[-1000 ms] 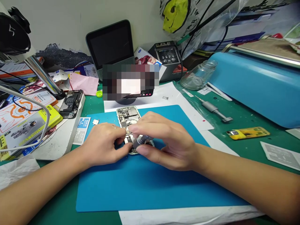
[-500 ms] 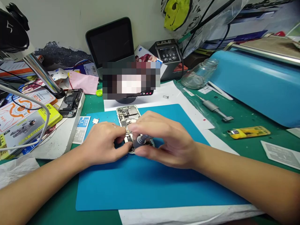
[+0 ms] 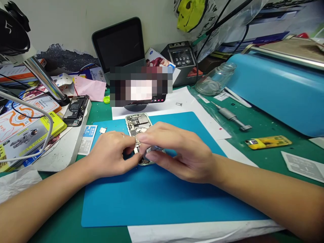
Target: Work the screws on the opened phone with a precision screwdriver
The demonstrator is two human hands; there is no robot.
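An opened phone lies on the blue mat, its inner parts showing. My left hand is at the phone's left edge, thumb and fingers on its lower part; the fingers are closed around that edge. From the right, my right hand reaches over the phone and grips a grey screwdriver between thumb and fingers. The screwdriver's tip is hidden, and my right hand covers part of the phone's right side.
Behind the mat stands a small screen, partly blurred. A second opened phone and boxes are at the left, beside a metal lamp pole. At the right lie another grey screwdriver, a yellow object and a glass jar.
The screwdriver in my right hand has tilted, and the fingers have closed in around it. My left hand has hardly moved.
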